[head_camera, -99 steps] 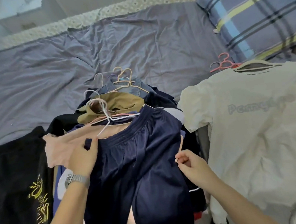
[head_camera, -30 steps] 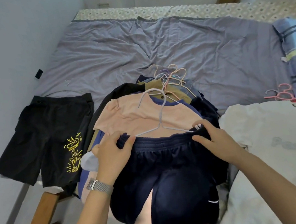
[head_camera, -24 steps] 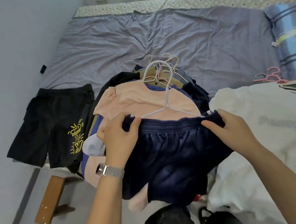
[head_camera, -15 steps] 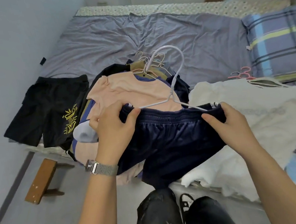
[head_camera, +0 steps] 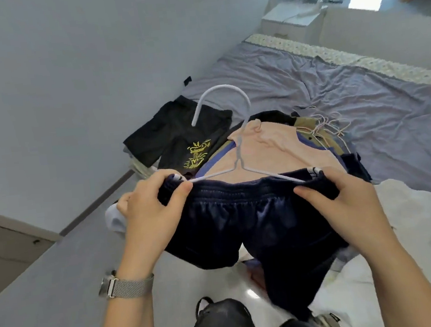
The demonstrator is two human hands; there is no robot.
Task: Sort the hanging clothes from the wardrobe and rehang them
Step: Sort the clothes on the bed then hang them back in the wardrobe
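At the centre of the frame: a pair of navy shorts (head_camera: 255,220) hung from a white wire hanger (head_camera: 237,158), held up in front of the person.
Left hand (head_camera: 147,210): fingers curled over the left end of the waistband, thumb pressed against the front, pinching cloth and hanger end together.
Right hand (head_camera: 346,202): fingers curled round the right end of the waistband, thumb lying along its front edge, gripping it where the hanger arm ran in.
Hanger: hook pointed up toward the upper centre of the frame; both arms ran into the waistband.
Wrist: a metal mesh watch (head_camera: 126,286) sat on the left forearm, lower left.
Behind the shorts: a pile of clothes on hangers (head_camera: 281,145), a peach T-shirt on top, lay on the bed's grey sheet (head_camera: 347,90).
Left of the pile: black shorts with a yellow print (head_camera: 180,140) lay flat.
Lower right: a white garment (head_camera: 414,222) lay spread on the bed edge.
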